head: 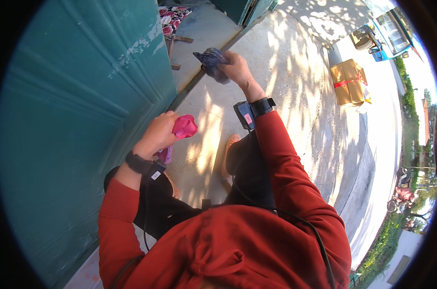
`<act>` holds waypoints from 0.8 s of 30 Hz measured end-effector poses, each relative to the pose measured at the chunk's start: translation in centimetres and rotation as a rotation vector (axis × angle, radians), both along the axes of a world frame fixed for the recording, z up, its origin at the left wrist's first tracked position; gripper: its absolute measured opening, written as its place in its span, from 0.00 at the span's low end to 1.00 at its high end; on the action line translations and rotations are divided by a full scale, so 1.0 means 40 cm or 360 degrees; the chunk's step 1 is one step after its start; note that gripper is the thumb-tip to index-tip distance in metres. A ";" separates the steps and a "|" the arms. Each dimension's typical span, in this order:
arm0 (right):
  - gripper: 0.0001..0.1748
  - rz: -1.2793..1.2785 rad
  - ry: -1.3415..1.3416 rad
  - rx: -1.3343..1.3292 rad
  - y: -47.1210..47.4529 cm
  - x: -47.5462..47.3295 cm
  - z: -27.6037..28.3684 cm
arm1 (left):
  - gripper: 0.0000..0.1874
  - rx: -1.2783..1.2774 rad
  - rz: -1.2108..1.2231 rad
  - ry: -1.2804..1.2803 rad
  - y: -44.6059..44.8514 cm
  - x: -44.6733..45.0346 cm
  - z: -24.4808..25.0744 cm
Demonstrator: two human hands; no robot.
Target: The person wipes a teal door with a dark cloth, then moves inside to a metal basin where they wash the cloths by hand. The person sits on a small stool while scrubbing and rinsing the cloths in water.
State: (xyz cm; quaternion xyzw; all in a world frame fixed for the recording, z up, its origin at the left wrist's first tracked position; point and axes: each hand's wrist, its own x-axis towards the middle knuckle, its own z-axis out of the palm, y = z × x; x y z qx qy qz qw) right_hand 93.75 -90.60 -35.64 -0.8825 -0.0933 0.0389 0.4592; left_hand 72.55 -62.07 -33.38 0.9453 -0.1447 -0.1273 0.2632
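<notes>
My left hand (pixel 159 133) is closed around a bunched pink cloth (pixel 184 126), which bulges out past the fingers; a purple-pink end (pixel 165 154) hangs below the palm. The hand is beside the green door. Farther forward and to the right, my right hand (pixel 236 68) grips a crumpled dark plastic bag (pixel 213 65) near the doorway's threshold. Whether the bag holds anything cannot be seen. Each wrist wears a black strap with a small box and a cable.
A green door (pixel 77 90) with worn paint stands at the left. Beyond the threshold (pixel 189 86) is a low wooden-legged seat with floral fabric (pixel 172 20). A taped cardboard box (pixel 349 83) sits on the concrete to the right, near a blue vehicle (pixel 393 36).
</notes>
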 end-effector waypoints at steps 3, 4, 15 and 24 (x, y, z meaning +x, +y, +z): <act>0.18 -0.0072 -0.0313 -0.0235 0.001 -0.012 0.023 | 0.14 -0.0023 0.0014 -0.0132 0.006 0.000 -0.020; 0.16 -0.0076 -0.0267 -0.0253 -0.003 -0.029 0.031 | 0.14 -0.0030 -0.0020 -0.0058 0.007 0.001 -0.025; 0.12 0.0181 -0.0187 -0.0720 -0.054 -0.099 0.091 | 0.20 0.0012 0.0051 0.0203 -0.004 0.062 -0.027; 0.13 0.0520 0.0120 -0.0706 -0.044 0.031 -0.015 | 0.19 0.0063 0.0249 0.0575 0.015 0.258 -0.192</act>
